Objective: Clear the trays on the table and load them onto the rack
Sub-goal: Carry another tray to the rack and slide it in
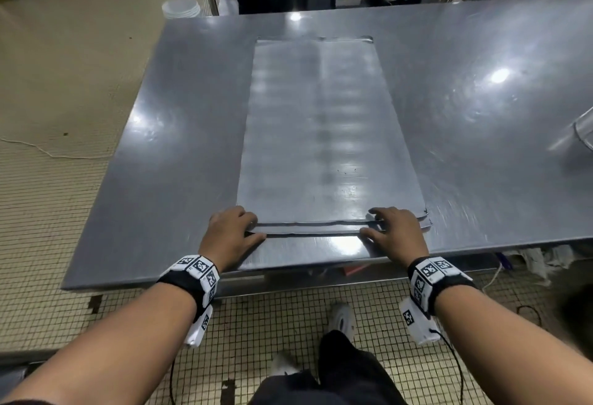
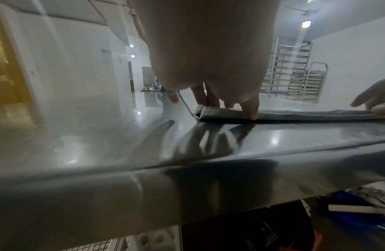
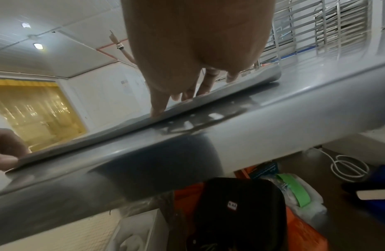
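Observation:
A stack of flat metal trays (image 1: pixel 321 131) lies lengthwise on the steel table (image 1: pixel 481 99), its short near end towards me. The top tray is bare. My left hand (image 1: pixel 252 226) holds the near left corner, fingers curled over the rim and thumb against the front edge (image 2: pixel 251 117). At the near right corner my right hand (image 1: pixel 372 221) grips likewise, with fingers on top and thumb at the edge (image 3: pixel 157 112). The rolled rim (image 2: pixel 294 114) shows between both hands. Tall tray racks (image 2: pixel 294 73) stand beyond the table's far side.
Part of a metal vessel (image 1: pixel 584 131) pokes in at the table's right edge. White plates (image 1: pixel 181 8) are stacked on the floor past the far left corner. Bags and boxes (image 3: pixel 241 212) fill the space under the table. My feet are on tiled floor (image 1: pixel 64 212).

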`<state>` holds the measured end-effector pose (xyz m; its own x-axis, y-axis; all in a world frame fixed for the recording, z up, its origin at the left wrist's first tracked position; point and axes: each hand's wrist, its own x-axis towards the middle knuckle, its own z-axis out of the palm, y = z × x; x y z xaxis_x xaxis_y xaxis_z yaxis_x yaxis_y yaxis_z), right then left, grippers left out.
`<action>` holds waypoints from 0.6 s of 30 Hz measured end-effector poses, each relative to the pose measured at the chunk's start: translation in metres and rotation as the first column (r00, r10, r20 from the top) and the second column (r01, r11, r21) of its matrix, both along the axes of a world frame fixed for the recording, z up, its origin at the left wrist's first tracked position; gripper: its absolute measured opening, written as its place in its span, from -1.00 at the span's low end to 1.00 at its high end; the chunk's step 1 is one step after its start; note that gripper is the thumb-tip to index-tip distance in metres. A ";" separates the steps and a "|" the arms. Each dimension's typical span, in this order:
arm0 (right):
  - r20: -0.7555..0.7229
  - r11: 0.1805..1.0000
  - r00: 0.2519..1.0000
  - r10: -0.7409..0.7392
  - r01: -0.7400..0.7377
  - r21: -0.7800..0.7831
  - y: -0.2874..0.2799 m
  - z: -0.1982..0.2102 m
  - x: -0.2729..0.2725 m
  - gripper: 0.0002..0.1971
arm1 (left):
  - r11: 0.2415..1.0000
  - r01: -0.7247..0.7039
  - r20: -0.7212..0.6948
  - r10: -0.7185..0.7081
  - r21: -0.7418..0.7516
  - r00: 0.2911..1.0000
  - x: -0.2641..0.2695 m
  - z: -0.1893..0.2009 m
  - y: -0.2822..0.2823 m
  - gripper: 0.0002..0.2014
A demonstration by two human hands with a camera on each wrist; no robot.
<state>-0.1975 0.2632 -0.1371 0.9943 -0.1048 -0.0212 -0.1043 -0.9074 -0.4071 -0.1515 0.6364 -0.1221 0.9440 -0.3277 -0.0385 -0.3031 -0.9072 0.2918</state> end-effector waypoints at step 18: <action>-0.071 0.984 0.992 -0.101 0.110 0.137 -0.001 0.000 -0.022 -0.56 | 0.997 -0.071 0.001 0.071 -0.016 0.997 -0.015 -0.005 -0.008 -0.70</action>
<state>-0.2190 0.2621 -0.1367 0.9739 -0.2008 -0.1055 -0.2262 -0.8241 -0.5193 -0.1664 0.6281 -0.1274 0.9649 -0.2605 -0.0323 -0.2386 -0.9217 0.3059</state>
